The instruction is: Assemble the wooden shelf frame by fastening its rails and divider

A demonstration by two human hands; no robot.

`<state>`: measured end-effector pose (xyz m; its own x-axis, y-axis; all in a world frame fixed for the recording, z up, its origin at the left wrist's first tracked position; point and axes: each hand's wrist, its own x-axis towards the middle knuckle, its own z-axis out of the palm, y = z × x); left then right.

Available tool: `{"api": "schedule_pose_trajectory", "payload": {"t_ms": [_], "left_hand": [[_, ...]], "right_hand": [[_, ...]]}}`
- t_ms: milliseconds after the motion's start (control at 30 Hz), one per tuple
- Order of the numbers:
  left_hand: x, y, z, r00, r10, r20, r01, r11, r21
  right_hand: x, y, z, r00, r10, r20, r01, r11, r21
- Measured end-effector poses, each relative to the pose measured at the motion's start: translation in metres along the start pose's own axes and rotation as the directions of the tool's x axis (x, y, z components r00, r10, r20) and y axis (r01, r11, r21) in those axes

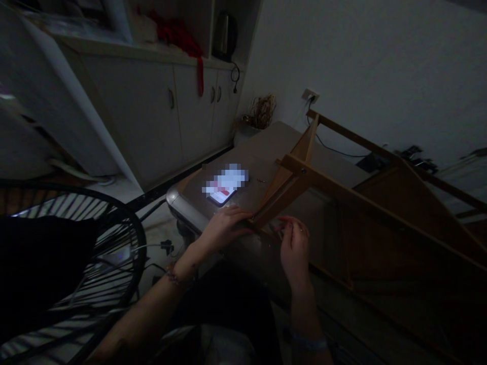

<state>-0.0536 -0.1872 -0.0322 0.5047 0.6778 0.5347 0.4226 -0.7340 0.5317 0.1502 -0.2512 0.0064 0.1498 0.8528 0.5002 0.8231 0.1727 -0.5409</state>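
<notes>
A wooden frame [335,195] with several rails and panels lies tilted on a dark-topped table [243,152]. My left hand [228,225] reaches in from the left, its fingers and thumb closed around the frame's near lower corner. To the right of that corner is my right hand [295,243], fingers curled and pinched together close to the lower rail. Whatever sits between those fingertips is too dark and small to make out. Beyond my left hand, a lit phone [222,195] rests on the table. A few small screws [261,180] lie between the phone and the frame.
A round black-corded chair [139,248] stands at the left. White cabinets [140,111] line the back, with a kettle [224,35] and red cloth [178,35] above. A wall socket [311,95] has a cable plugged in. Dried plants [262,111] stand behind the table.
</notes>
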Motion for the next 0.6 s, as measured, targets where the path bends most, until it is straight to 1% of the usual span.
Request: {"api": "schedule_pose_trajectory", "payload": {"t_ms": [67,167,233,300,400,500,600], "left_hand": [[-0.001,0.001,0.000,1.000,-0.009,0.003,0.009,1.000,-0.006],[-0.002,0.004,-0.001,0.999,-0.053,0.003,0.053,0.998,-0.021],[-0.003,0.005,-0.001,0.995,-0.094,-0.020,0.093,0.995,-0.031],[-0.004,0.005,-0.001,0.993,-0.111,-0.045,0.110,0.994,-0.027],[-0.005,0.005,-0.001,0.996,-0.083,-0.042,0.084,0.996,0.023],[-0.003,0.006,-0.002,0.998,-0.062,-0.013,0.062,0.997,0.040],[0.000,0.008,-0.004,0.999,-0.042,0.026,0.042,0.999,0.008]], "right_hand": [[0.004,-0.005,0.000,0.999,0.030,0.022,-0.031,0.998,0.060],[0.004,-0.008,0.006,0.997,0.051,0.059,-0.057,0.993,0.104],[0.002,-0.007,0.013,0.996,0.081,0.039,-0.085,0.991,0.106],[0.000,-0.003,0.018,0.990,0.139,-0.026,-0.135,0.984,0.116],[0.000,0.001,0.018,0.963,0.245,-0.108,-0.219,0.952,0.213],[0.004,0.002,0.013,0.946,0.304,-0.112,-0.260,0.919,0.297],[0.010,-0.002,0.014,0.939,0.330,-0.092,-0.286,0.903,0.321]]}}
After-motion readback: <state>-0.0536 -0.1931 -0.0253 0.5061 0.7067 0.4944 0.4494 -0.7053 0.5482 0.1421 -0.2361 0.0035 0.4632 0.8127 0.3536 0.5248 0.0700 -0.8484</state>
